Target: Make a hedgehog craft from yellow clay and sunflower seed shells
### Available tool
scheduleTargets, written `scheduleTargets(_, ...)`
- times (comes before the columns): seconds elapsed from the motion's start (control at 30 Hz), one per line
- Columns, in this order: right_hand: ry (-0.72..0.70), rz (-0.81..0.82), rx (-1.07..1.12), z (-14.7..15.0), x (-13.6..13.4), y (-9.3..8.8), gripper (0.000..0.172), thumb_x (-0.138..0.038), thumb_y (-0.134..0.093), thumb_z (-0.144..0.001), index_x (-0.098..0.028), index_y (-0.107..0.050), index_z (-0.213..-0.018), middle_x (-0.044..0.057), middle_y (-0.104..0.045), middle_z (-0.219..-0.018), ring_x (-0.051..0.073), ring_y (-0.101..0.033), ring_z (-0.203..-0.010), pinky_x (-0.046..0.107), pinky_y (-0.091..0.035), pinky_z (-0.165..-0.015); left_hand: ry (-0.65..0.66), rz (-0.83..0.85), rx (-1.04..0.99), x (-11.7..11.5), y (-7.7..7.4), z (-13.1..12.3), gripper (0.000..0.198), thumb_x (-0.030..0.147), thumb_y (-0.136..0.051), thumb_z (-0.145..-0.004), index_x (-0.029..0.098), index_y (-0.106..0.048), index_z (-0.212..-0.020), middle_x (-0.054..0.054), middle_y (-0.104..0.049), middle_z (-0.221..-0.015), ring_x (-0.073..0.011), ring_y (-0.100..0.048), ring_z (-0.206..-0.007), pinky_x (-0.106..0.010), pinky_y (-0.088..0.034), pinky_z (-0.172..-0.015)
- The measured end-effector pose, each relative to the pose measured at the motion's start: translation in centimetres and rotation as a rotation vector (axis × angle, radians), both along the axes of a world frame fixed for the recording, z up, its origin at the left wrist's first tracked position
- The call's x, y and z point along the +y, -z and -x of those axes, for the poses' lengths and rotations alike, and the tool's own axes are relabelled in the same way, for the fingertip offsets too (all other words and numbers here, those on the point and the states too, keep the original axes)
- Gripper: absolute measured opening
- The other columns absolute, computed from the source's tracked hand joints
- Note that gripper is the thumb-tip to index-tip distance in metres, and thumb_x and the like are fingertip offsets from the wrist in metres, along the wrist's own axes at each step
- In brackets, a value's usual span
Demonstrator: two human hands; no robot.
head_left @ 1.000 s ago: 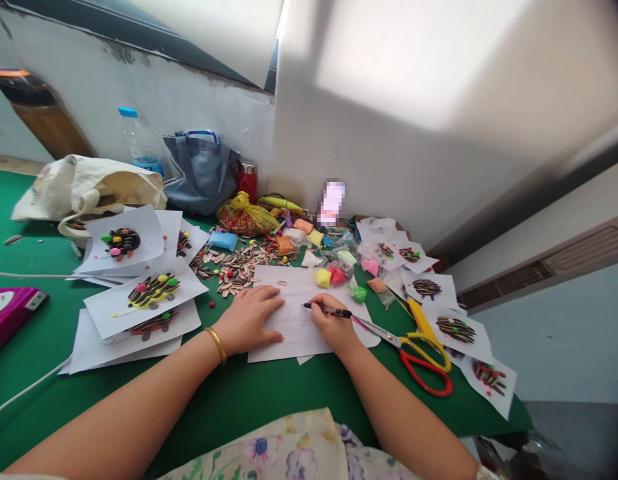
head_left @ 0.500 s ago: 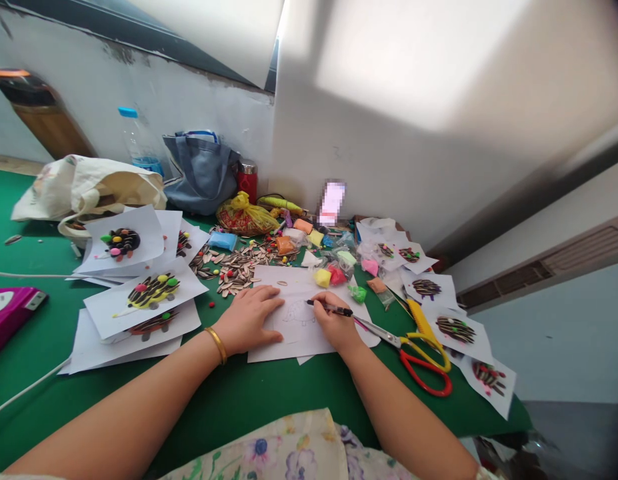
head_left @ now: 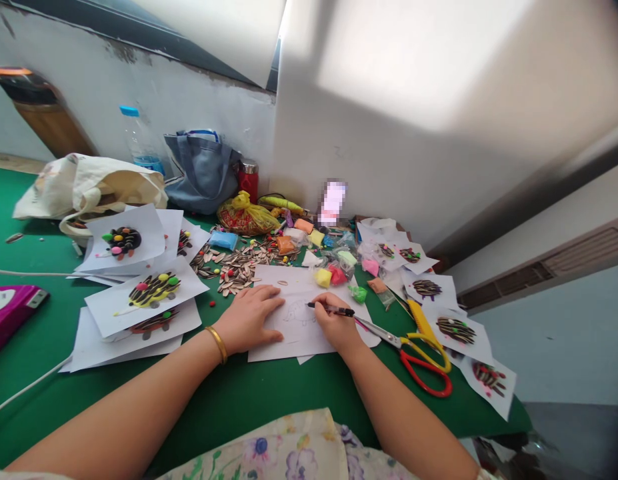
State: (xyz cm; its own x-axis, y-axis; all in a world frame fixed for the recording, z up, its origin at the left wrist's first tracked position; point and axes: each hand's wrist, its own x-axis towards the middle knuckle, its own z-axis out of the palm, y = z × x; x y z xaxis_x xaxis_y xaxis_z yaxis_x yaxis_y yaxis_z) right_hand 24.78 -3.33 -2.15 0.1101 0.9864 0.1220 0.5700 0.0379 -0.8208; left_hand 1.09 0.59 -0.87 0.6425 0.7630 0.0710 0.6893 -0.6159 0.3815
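Note:
My right hand (head_left: 335, 329) grips a dark pen (head_left: 331, 309) whose tip rests on a white sheet of paper (head_left: 299, 288) with a faint pencilled outline. My left hand (head_left: 249, 319), a gold bangle at its wrist, lies flat on the sheet's left part, fingers spread, pinning it to the green table (head_left: 229, 400). Just beyond the sheet lie small bags of coloured clay (head_left: 333, 272) and a scatter of sunflower seeds (head_left: 239, 263).
Red and yellow scissors (head_left: 423, 353) lie right of my hand. Finished seed-and-clay pictures on paper (head_left: 149, 293) stack at the left, more (head_left: 456, 330) run along the right edge. Cloth bags (head_left: 89, 183), a water bottle (head_left: 139, 140), a red flask (head_left: 248, 179) stand by the wall. A pink box (head_left: 9, 310) sits far left.
My right hand and the pen shifted slightly up and right across the sheet between frames; the drawn outline shows more clearly. The left hand stays put.

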Motion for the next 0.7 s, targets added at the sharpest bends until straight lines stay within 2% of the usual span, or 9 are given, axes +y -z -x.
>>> scheduleTargets(0.17,-0.01,-0.014,0.004,0.3,-0.4,0.0,0.015,-0.026,-0.051,-0.082,-0.022,-0.065,-0.081,0.0,-0.063,-0.069,0.017,-0.057,-0.066,0.027,-0.043,-0.06,0.0,0.006,-0.007,0.0,0.1,0.0,0.069,0.054,-0.076,-0.066,0.029,-0.059,-0.128,-0.008,-0.047,-0.145,-0.0337,-0.038,-0.135,-0.05,-0.026,-0.112)
scheduleTargets(0.4,-0.119,-0.063,-0.022,1.3,-1.1,-0.5,0.016,-0.023,-0.051,-0.083,-0.021,-0.066,-0.082,0.002,-0.069,-0.081,0.018,-0.062,-0.079,0.029,-0.047,-0.073,0.004,-0.005,-0.008,0.0,0.0,0.0,0.069,0.054,-0.076,-0.066,0.028,-0.059,-0.128,-0.009,-0.047,-0.145,-0.0337,-0.039,-0.134,-0.051,-0.027,-0.112)
scheduleTargets(0.7,-0.107,-0.045,-0.03,1.4,-1.0,-0.6,0.015,-0.022,-0.052,-0.081,-0.022,-0.066,-0.079,0.001,-0.068,-0.077,0.018,-0.061,-0.075,0.029,-0.046,-0.07,-0.002,0.002,-0.011,0.0,0.1,0.0,0.07,0.054,-0.076,-0.065,0.03,-0.059,-0.128,-0.008,-0.047,-0.145,-0.0337,-0.039,-0.135,-0.05,-0.026,-0.112)
